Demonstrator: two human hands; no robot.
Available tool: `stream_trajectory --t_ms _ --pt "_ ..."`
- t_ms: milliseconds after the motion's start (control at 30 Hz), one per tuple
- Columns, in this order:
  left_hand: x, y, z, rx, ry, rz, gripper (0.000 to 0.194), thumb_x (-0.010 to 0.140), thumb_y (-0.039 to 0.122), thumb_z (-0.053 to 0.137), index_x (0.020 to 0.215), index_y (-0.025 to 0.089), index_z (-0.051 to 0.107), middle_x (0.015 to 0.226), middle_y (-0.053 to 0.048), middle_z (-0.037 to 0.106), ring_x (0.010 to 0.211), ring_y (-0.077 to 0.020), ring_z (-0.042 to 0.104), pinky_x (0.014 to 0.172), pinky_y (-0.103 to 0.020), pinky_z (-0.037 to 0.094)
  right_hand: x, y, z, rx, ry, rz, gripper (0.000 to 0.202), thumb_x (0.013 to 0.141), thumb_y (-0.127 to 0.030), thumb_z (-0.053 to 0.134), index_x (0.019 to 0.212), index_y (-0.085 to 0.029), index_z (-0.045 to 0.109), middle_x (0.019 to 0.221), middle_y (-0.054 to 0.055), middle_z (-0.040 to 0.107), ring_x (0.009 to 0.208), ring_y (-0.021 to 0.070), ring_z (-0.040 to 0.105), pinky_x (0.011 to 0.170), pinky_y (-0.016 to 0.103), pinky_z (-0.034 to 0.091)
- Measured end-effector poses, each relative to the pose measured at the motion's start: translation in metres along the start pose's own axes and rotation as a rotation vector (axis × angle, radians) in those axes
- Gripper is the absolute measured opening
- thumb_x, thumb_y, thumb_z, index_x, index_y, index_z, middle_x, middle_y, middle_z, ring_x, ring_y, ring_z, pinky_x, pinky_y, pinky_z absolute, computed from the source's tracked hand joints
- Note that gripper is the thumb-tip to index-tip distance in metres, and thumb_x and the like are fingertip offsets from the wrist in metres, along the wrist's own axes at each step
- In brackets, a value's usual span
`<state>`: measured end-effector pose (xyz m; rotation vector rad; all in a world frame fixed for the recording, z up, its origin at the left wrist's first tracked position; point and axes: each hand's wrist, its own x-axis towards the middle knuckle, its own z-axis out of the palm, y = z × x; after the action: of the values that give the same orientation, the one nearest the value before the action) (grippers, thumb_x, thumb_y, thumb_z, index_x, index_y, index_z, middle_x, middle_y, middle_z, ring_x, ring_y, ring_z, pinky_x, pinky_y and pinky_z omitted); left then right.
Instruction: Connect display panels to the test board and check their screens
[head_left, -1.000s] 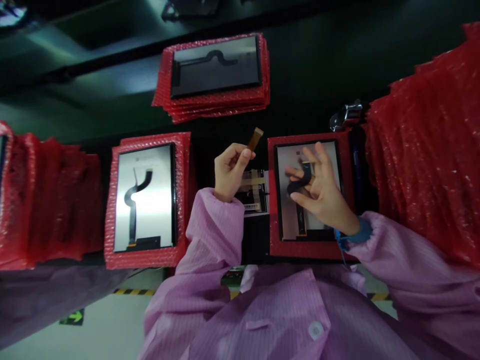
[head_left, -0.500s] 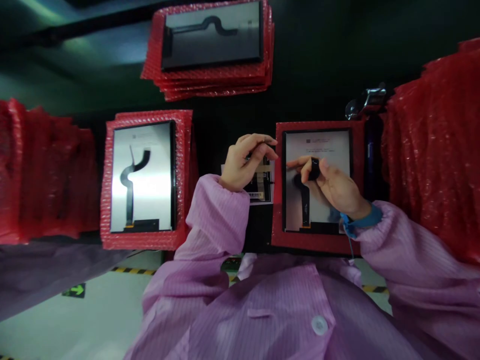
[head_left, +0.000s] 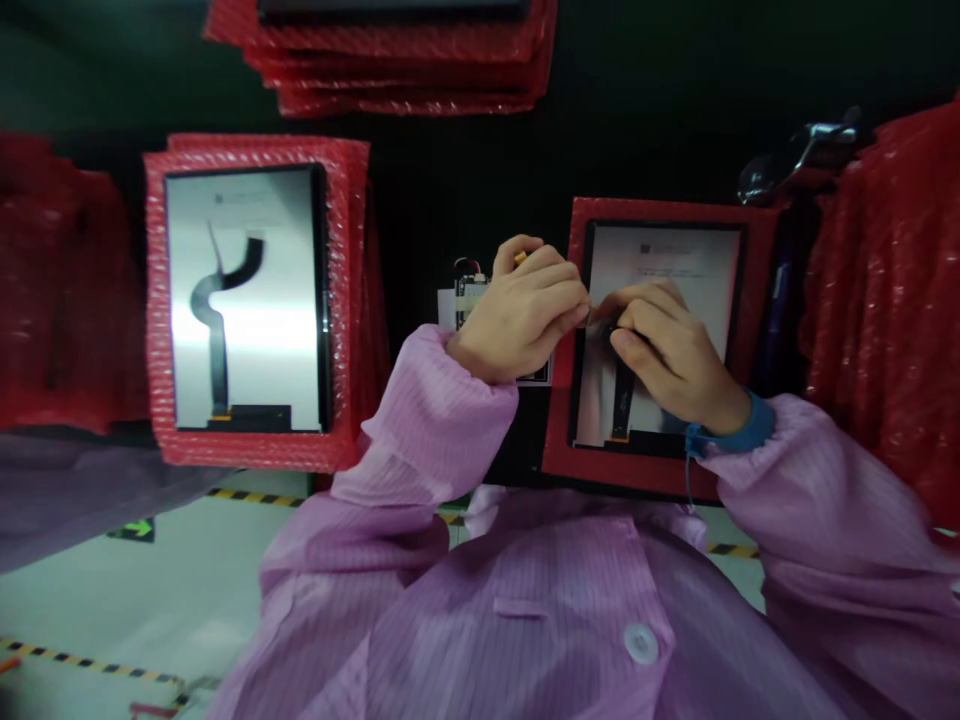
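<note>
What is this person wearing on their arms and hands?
Both hands, the left hand and the right hand, are bare, with no gloves. Both arms are in loose pink sleeves with fine stripes and gathered cuffs, part of a pink coat with a white button at the front. On the right wrist sits a blue wrist strap, with a thin blue cord hanging from it.

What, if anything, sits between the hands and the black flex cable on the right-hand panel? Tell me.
Nothing visible. The left hand and right hand meet at the top of the black flex cable on the panel, fingers pinched there.

Electronics assembly line: display panels (head_left: pixel 244 300) on red bubble wrap (head_left: pixel 345 300)
</note>
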<state>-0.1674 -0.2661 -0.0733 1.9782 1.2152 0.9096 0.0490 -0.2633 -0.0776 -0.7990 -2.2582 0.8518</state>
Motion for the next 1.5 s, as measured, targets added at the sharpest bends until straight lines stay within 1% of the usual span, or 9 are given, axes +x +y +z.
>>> stream_trajectory --t_ms 167,433,600,800,967,1167,1333,1400,1500 --pt "-0.002 0.001 0.003 0.031 -0.03 0.059 0.031 0.098 0.04 0.053 0.072 0.024 0.06 0.073 0.0 0.059 0.091 -0.0235 0.062 0.113 -0.056 0.033 0.001 -0.001 0.004 -0.04 0.023 0.024 0.024 0.102 -0.031 0.043 0.082 -0.021 0.052 0.102 0.006 0.065 0.097 0.0218 0.057 0.091 0.042 0.047" --pt "-0.003 -0.003 0.007 0.081 -0.022 0.045 0.032 0.097 0.04 0.053 0.07 0.024 0.058 0.069 0.002 0.057 0.088 -0.0222 0.062 0.113 -0.056 0.035 0.004 -0.001 0.004 -0.016 -0.008 0.036 0.025 0.102 -0.032 0.042 0.081 -0.02 0.051 0.102 0.006 0.065 0.097 0.0214 0.056 0.091 0.043 0.047" --pt "-0.002 0.001 0.007 -0.009 0.025 -0.074 0.029 0.094 0.035 0.057 0.067 0.023 0.058 0.067 0.003 0.056 0.087 -0.0224 0.062 0.115 -0.06 0.03 0.004 0.0 0.005 -0.049 -0.001 0.029 0.024 0.102 -0.03 0.043 0.082 -0.02 0.051 0.1 0.006 0.064 0.097 0.0216 0.055 0.091 0.043 0.047" --pt "-0.003 0.005 0.005 0.144 -0.087 0.082 0.026 0.096 0.026 0.048 0.073 0.022 0.058 0.071 0.001 0.057 0.087 -0.0224 0.06 0.108 -0.058 0.035 0.004 -0.002 0.008 -0.077 0.015 0.065 0.026 0.101 -0.031 0.042 0.08 -0.021 0.053 0.097 0.007 0.063 0.096 0.0226 0.056 0.092 0.045 0.047" --pt "-0.002 0.006 0.007 0.031 -0.023 -0.034 0.028 0.095 0.03 0.057 0.068 0.023 0.058 0.066 0.002 0.054 0.089 -0.0229 0.061 0.114 -0.058 0.031 0.003 -0.001 0.009 -0.077 -0.017 0.062 0.025 0.102 -0.032 0.041 0.084 -0.021 0.055 0.102 0.006 0.065 0.099 0.0231 0.057 0.093 0.046 0.047" --pt "0.003 0.006 -0.002 0.027 -0.104 0.001 0.024 0.087 0.033 0.067 0.066 0.023 0.063 0.069 0.002 0.06 0.088 -0.0239 0.063 0.115 -0.062 0.028 0.002 0.004 0.007 -0.059 -0.036 0.064 0.027 0.103 -0.038 0.045 0.085 -0.021 0.054 0.109 0.007 0.066 0.104 0.0242 0.057 0.095 0.046 0.046" --pt "0.004 0.005 -0.004 -0.088 -0.015 -0.119 0.028 0.088 0.032 0.066 0.062 0.024 0.064 0.063 0.004 0.06 0.085 -0.0221 0.067 0.116 -0.06 0.03 0.001 0.006 0.007 -0.076 -0.069 0.064 0.03 0.103 -0.043 0.045 0.086 -0.021 0.055 0.112 0.007 0.065 0.106 0.0251 0.056 0.099 0.049 0.044" --pt "0.004 -0.002 0.0 -0.02 -0.049 -0.046 0.03 0.089 0.036 0.065 0.061 0.025 0.062 0.063 0.004 0.061 0.084 -0.0211 0.067 0.117 -0.059 0.031 0.0 0.007 0.008 -0.079 -0.074 0.059 0.032 0.103 -0.047 0.045 0.087 -0.021 0.056 0.113 0.007 0.065 0.107 0.0253 0.056 0.099 0.049 0.045" --pt "0.004 -0.014 0.004 0.126 -0.113 0.126 0.032 0.09 0.044 0.065 0.063 0.026 0.06 0.065 0.004 0.063 0.082 -0.0195 0.065 0.115 -0.057 0.033 0.0 0.005 0.008 -0.09 -0.08 0.064 0.036 0.103 -0.051 0.044 0.092 -0.021 0.059 0.115 0.008 0.065 0.11 0.0263 0.057 0.101 0.049 0.045"
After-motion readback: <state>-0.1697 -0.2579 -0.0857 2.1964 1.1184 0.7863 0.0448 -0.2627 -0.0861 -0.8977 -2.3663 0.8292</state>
